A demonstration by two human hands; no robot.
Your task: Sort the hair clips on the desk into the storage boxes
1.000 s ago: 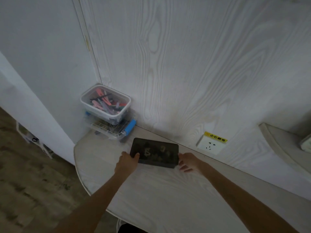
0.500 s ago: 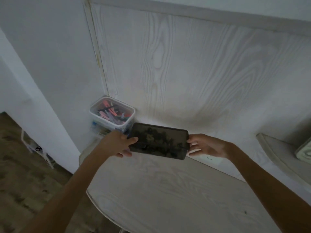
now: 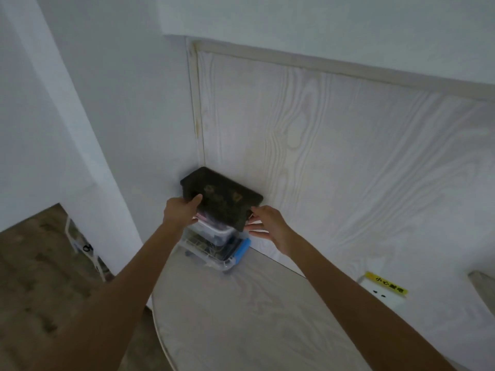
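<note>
A dark storage box (image 3: 221,200) with small clips inside sits tilted atop a clear box (image 3: 214,231) of coloured hair clips. Below lies a flat clear case (image 3: 214,254) with a blue latch, in the worktop's (image 3: 254,317) corner.

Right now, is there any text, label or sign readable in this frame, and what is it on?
"小心触电": black characters on the yellow warning sticker along the top of the white wall socket; somewhat blurred, so the reading is likely but not certain.
The dark box and the stacked clear storage boxes show no legible text.
</note>
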